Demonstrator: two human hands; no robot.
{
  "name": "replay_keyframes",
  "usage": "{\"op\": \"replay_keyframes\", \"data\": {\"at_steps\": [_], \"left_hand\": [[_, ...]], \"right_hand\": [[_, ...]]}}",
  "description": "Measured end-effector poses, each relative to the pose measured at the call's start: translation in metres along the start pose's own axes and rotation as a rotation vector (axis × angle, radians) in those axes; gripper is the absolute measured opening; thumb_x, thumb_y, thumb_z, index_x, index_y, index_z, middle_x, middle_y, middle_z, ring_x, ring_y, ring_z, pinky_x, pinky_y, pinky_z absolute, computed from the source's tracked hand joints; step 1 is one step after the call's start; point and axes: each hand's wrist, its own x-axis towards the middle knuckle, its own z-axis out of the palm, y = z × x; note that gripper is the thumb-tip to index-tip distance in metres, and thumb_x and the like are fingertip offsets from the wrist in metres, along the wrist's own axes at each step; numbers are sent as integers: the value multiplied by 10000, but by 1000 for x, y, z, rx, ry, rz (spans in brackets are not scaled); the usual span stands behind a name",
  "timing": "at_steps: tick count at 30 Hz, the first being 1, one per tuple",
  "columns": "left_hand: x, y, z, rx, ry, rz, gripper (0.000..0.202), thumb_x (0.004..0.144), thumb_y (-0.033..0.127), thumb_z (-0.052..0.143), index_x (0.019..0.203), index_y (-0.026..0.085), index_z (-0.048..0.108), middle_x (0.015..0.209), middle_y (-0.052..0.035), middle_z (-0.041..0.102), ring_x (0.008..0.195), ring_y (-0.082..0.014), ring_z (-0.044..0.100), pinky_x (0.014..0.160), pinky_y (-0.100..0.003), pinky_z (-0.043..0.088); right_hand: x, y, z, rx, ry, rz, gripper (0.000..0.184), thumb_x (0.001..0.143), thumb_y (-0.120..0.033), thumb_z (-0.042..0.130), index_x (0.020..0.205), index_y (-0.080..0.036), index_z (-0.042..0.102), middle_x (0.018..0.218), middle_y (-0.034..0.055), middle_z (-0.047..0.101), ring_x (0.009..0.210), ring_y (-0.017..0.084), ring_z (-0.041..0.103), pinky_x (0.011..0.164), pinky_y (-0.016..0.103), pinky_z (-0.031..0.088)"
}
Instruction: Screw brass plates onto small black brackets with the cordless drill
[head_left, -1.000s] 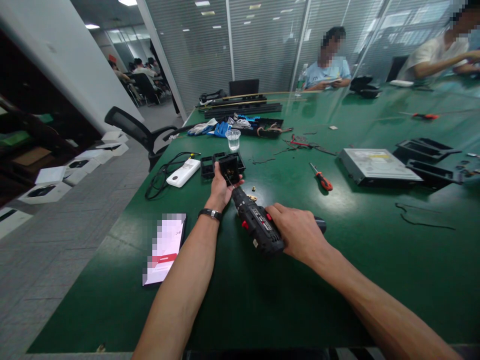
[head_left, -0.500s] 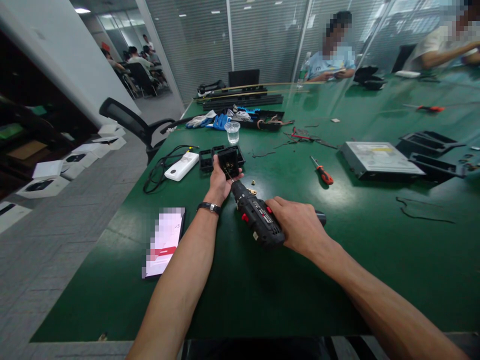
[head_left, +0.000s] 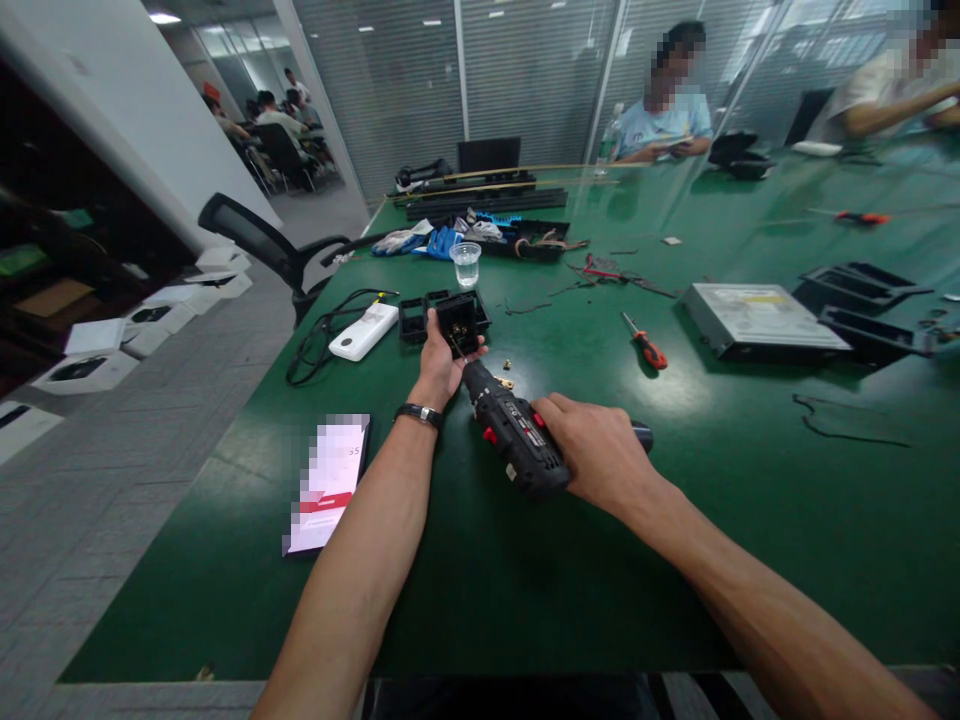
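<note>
My left hand [head_left: 442,362] is closed around a small black plastic box [head_left: 456,318], tilted so its inside with brass-coloured parts faces me. Wrapped round the handle of a black cordless drill [head_left: 517,430] with red buttons is my right hand [head_left: 600,450]. The drill's thin bit points into the box; whether its tip touches a part is too small to tell. Black compartment trays [head_left: 412,322] sit on the table right behind the box. Small brass pieces [head_left: 507,383] lie beside the drill's chuck.
A phone [head_left: 330,485] lies left of my forearm, and a white power bank [head_left: 364,333] with a black cable is beyond it. A clear cup [head_left: 466,264] of liquid stands behind the trays. To the right are a screwdriver [head_left: 645,345] and a metal drive [head_left: 765,318]. People sit across the table.
</note>
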Motion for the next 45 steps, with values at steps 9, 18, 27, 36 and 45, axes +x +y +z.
{"op": "replay_keyframes", "data": {"at_steps": [9, 18, 27, 36, 45], "left_hand": [[1, 0, 0, -14, 10, -13, 609, 967, 681, 494, 1079, 124, 712, 839, -109, 736, 835, -230, 751, 774, -364, 631], [1, -1, -2, -1, -30, 15, 594, 981, 669, 476, 1085, 132, 708, 830, -100, 736, 812, -219, 745, 773, -361, 633], [2, -2, -2, 8, -34, 28, 609, 976, 673, 480, 1063, 114, 707, 831, -107, 734, 793, -213, 742, 778, -355, 627], [1, -1, -1, -31, -18, 8, 591, 976, 659, 499, 1097, 118, 703, 820, -94, 733, 767, -199, 736, 764, -347, 627], [-1, 0, 1, -9, 1, 6, 595, 980, 664, 485, 1096, 123, 704, 833, -96, 730, 798, -212, 741, 780, -367, 624]], "right_hand": [[0, -1, 1, 1, 2, 11, 304, 793, -218, 656, 1086, -207, 576, 1024, 50, 694, 797, 212, 666, 566, 332, 195], [-1, 0, 1, -5, 26, -9, 307, 780, -240, 658, 1073, -205, 573, 989, 44, 683, 769, 216, 666, 556, 333, 195], [-1, 0, 3, 1, 34, -18, 339, 766, -215, 664, 1093, -201, 575, 1011, 53, 685, 784, 218, 665, 568, 329, 195], [0, 0, 4, 24, 36, -4, 312, 772, -223, 644, 1077, -203, 586, 1003, 50, 688, 762, 201, 649, 566, 327, 176], [0, 2, 4, 24, 36, -8, 332, 750, -210, 654, 1076, -205, 586, 996, 42, 681, 767, 203, 646, 568, 327, 182]]}}
